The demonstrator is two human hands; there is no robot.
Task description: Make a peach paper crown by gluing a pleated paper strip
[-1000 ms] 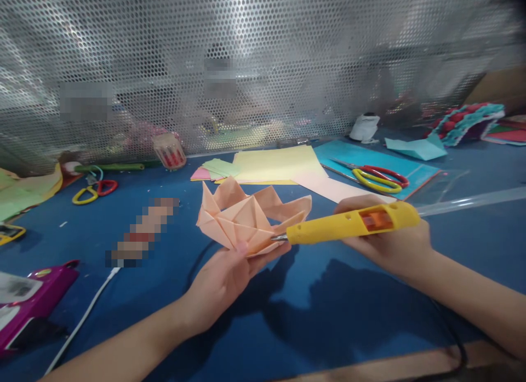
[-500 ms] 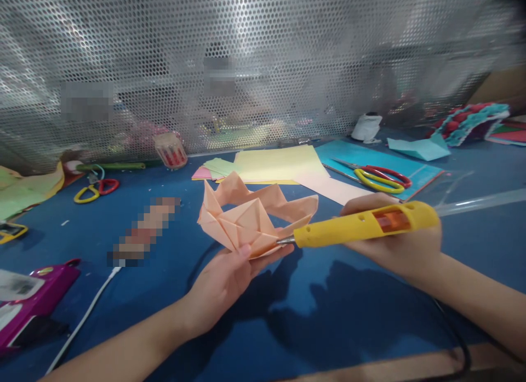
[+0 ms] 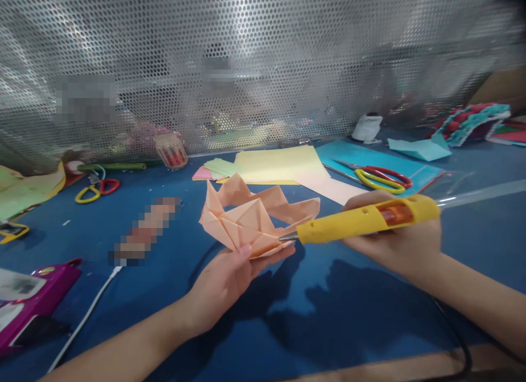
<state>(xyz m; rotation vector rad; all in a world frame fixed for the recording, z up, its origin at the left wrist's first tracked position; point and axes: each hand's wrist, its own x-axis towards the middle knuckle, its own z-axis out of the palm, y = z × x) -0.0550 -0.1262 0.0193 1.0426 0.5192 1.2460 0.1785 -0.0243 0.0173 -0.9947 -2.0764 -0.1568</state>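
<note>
A ring of folded peach paper (image 3: 246,220) with pointed tips is held above the table by my left hand (image 3: 224,286). The thumb presses its front face and the fingers lie beneath it. My right hand (image 3: 402,247) is wrapped round a yellow hot glue gun (image 3: 341,224), with a clear glue stick (image 3: 480,195) jutting out of its rear end. The gun's metal nozzle (image 3: 289,237) is at the lower front fold of the paper; whether it touches is hard to tell. Most of the right fingers are hidden behind the gun.
Yellow sheets (image 3: 279,163) and a blue sheet (image 3: 341,154) lie behind my hands, with red-and-yellow scissors (image 3: 382,179) on top. Other scissors (image 3: 96,190), a clear jar (image 3: 171,150) and a purple box (image 3: 45,300) are at left. A perforated metal panel (image 3: 263,69) closes off the back.
The glue gun has shifted very slightly and its nozzle sits a little higher along the paper's fold. The folded paper has moved a touch to the right in my left hand.
</note>
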